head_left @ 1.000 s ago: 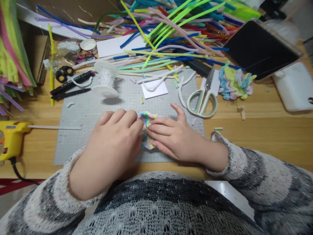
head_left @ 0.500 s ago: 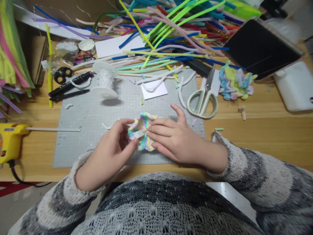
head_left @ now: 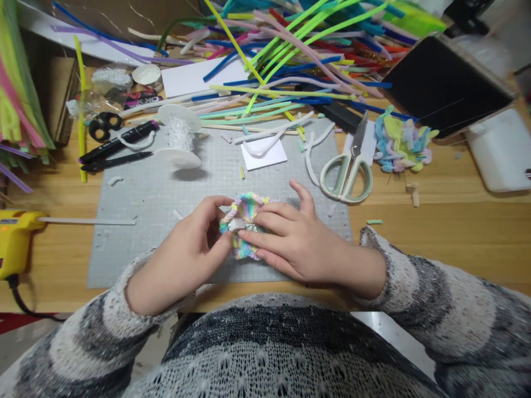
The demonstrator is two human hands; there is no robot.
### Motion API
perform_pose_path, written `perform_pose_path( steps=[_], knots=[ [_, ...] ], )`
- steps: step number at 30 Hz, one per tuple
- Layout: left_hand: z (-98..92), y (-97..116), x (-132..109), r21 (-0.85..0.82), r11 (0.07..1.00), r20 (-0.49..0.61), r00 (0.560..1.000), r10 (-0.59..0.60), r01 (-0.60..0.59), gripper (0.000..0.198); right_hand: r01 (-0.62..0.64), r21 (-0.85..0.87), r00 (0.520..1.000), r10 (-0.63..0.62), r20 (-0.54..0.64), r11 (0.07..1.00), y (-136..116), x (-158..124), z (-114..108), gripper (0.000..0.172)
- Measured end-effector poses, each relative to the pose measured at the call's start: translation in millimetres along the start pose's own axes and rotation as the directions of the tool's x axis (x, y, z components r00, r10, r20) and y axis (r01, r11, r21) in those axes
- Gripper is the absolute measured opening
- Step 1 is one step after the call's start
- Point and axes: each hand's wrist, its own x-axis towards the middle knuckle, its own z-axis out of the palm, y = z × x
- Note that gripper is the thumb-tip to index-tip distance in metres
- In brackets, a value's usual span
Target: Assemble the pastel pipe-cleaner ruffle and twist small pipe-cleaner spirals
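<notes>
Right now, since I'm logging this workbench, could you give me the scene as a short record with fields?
Workpiece: ruffled pastel piece, over the grey mat
Left hand: thumb and fingertips at the piece's left side
Right hand: fingers laid across its right side
Between hands: small white block
Scissors: over the mat's right edge, blades pointing away from the person
Spool: beyond the left hand
Glue gun: yellow, far left
</notes>
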Motion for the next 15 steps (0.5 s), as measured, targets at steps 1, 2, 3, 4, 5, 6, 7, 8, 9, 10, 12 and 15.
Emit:
perform_pose_path(
  steps=[1, 2, 3, 4, 5, 6, 7, 8, 9, 10, 12, 15],
  knots=[
    [-1.1, 1, 0, 0.030, 1.000, 0.007, 1.000, 0.003, -0.004, 0.041, 0.003, -0.001, 1.000, -0.003, -0.001, 1.000, 0, 0, 0, 0.031],
    [-2.0, 2, 1, 0.053, 0.999, 0.007, 1.000, 0.009, -0.009, 0.045, 0.008, -0.002, 1.000, -0.008, -0.003, 1.000, 0, 0, -1, 0.030],
    [-2.7, 4, 1, 0.068, 0.997, 0.001, 1.000, 0.022, -0.022, 0.049, 0.011, -0.001, 1.000, -0.011, -0.005, 1.000, 0, 0, -1, 0.030],
    [-3.2, 5, 2, 0.078, 0.996, -0.007, 0.999, 0.046, -0.045, 0.051, 0.013, 0.000, 1.000, -0.013, -0.005, 1.000, 1, 0, -1, 0.029],
    [-3.6, 6, 3, 0.088, 0.993, -0.012, 0.997, 0.081, -0.080, 0.050, 0.012, 0.001, 1.000, -0.012, -0.005, 1.000, 1, 0, -2, 0.028],
    [-3.9, 7, 3, 0.105, 0.987, -0.011, 0.993, 0.120, -0.118, 0.045, 0.010, 0.002, 1.000, -0.010, -0.006, 1.000, 1, 0, -2, 0.028],
    [-4.1, 8, 3, 0.132, 0.980, -0.003, 0.988, 0.152, -0.150, 0.038, 0.006, 0.002, 1.000, -0.006, -0.005, 1.000, 1, 0, -3, 0.028],
    [-4.2, 10, 3, 0.169, 0.970, 0.004, 0.985, 0.175, -0.173, 0.031, 0.003, 0.003, 1.000, -0.003, -0.003, 1.000, 1, 0, -3, 0.028],
    [-4.3, 11, 3, 0.221, 0.958, 0.002, 0.982, 0.187, -0.183, 0.026, 0.001, 0.004, 1.000, -0.001, -0.004, 1.000, 1, 1, -3, 0.028],
    [-4.1, 13, 2, 0.287, 0.941, -0.007, 0.982, 0.189, -0.179, 0.024, 0.000, 0.006, 1.000, 0.000, -0.004, 1.000, 0, 1, -3, 0.028],
    [-3.1, 18, 1, 0.458, 0.875, -0.035, 0.980, 0.196, -0.159, 0.025, -0.002, 0.011, 1.000, 0.002, -0.006, 1.000, 0, 1, -3, 0.028],
    [0.3, 28, 1, 0.719, 0.679, -0.019, 0.972, 0.234, -0.150, 0.023, 0.005, 0.017, 1.000, -0.005, -0.025, 1.000, 1, 1, -1, 0.027]
  ],
)
